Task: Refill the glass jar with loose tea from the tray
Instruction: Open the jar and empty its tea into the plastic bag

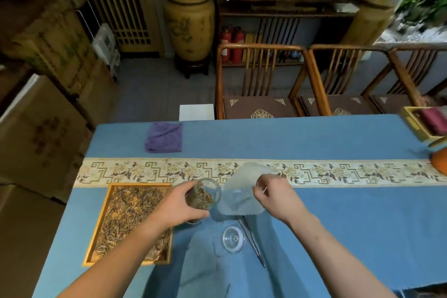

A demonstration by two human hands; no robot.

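Holding the jar point(203, 195) tilted just beside the tray point(96, 232), the left hand point(177, 203) has its fingers and thumb curled round the glass. Tea point(202, 198) already lies inside, filling perhaps the lower part; the exact level is hard to read through the fingers. The right hand point(275, 195) pinches the edge of a translucent sheet point(239, 198), which lies on the counter point(338, 225) touching the jar's mouth side. Plenty of loose tea remains spread in the tray. A glass lid point(233, 239) rests nearer the person, with tweezers point(251, 242) just beside it. Judging by this, filling is under way but unfinished, and the lid has yet to go on.
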